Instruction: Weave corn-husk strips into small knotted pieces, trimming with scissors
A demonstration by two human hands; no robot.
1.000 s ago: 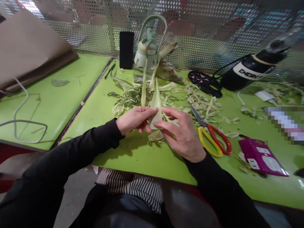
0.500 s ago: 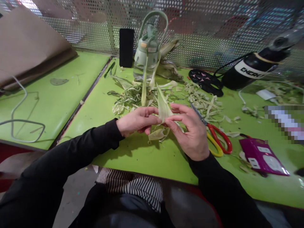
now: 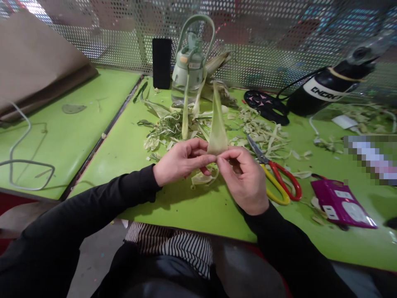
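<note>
The left hand and the right hand meet over the near part of the counter, both closed on the broad lower end of one pale green husk. The left thumb lies along the front of that edge with its fingers curled behind; the right thumb and forefinger nip it just beside, the other fingers folded in. The husk stands up from the pinch, point uppermost, raised off the counter in front of the shreds. It looks next to weightless to me, thin enough that light seems to pass through it, yet with enough spring to hold itself upright. I'd expect it to bend readily across its width and to split along the grain if tugged sideways. The wide base seems the right place to take hold, with light fingertips; the narrow tip would likely crease or fray. I can't tell whether it is damp, so I won't guess how slippery it feels. A curled scrap lies just below the hands, the scissors rest near the right hand, and a bottle stands farther back.
</note>
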